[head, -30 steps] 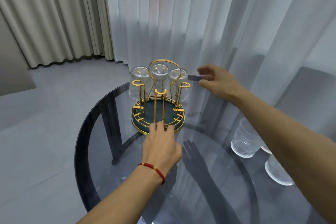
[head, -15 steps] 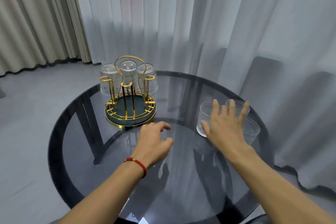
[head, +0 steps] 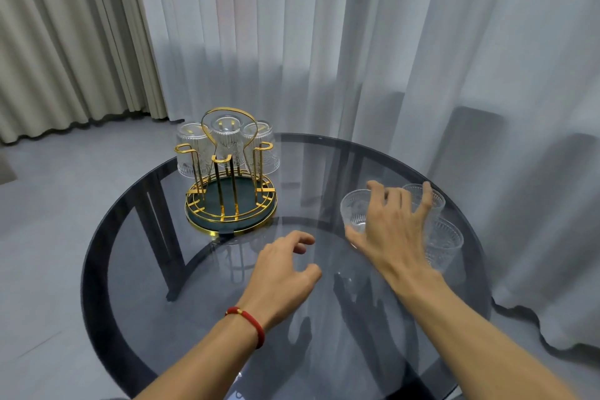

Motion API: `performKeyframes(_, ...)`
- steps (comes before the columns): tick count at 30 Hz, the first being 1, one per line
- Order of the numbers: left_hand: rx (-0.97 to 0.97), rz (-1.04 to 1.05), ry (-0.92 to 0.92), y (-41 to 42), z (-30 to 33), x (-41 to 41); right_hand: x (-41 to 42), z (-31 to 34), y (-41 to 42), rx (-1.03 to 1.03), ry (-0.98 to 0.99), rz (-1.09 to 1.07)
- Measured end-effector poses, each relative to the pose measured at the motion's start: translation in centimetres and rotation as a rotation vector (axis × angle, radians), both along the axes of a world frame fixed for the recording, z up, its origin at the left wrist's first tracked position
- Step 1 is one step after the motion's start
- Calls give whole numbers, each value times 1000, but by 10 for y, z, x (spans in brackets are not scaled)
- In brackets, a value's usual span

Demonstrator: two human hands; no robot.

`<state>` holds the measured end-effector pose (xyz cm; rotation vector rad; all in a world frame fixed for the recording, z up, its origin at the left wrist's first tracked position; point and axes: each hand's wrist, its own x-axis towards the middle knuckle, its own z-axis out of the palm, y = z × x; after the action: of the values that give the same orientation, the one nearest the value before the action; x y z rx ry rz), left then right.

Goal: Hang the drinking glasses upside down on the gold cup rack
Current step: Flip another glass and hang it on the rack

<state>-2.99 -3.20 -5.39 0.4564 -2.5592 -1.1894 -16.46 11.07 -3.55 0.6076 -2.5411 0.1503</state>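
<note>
The gold cup rack (head: 231, 204) with a dark green base stands at the back left of the round glass table (head: 201, 302). Three ribbed drinking glasses hang upside down on its far pegs: one on the left (head: 190, 149), one in the middle (head: 227, 140), one on the right (head: 264, 153). The near pegs are bare. Three more glasses stand upright at the right: a near-left one (head: 354, 209), a far one (head: 436, 201) and a near-right one (head: 446, 243). My right hand (head: 394, 230) hovers over them, fingers spread, holding nothing. My left hand (head: 285, 273) floats above the table centre, fingers loosely curled, empty.
White sheer curtains (head: 357, 42) hang close behind the table's far and right edge. Beige drapes (head: 65, 36) hang at the left. Grey floor lies to the left. The table's dark frame shows through the glass top.
My right hand swung from beside the rack over to the upright glasses at the right. My left hand pulled back from the rack's base toward the table's centre. The view shifted right.
</note>
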Motion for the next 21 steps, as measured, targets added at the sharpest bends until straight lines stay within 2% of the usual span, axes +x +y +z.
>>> performKeyframes(2,237,37,40,-2,3,-1,11,-5,-6,-141,-55,159)
performKeyframes(5,553,41,81,-5,6,-3,31,-9,-15,-427,-346,447)
performKeyframes(8,586,22,116,-8,7,-3,48,-8,-25,-565,-502,631)
performKeyframes(11,376,113,139,-13,8,3,63,-6,-40,-491,-481,811)
performKeyframes(13,467,154,175,-23,13,6,63,-4,-46,-465,-485,850)
performKeyframes(15,699,141,205,-38,21,10,58,-3,-49,-519,-565,788)
performKeyframes(17,915,112,220,-56,29,16,54,1,-53,-584,-845,694)
performKeyframes(19,981,92,214,-66,30,20,53,2,-60,-651,-1092,668)
performKeyframes(21,1019,66,241,-69,28,22,51,3,-68,-739,-1120,659)
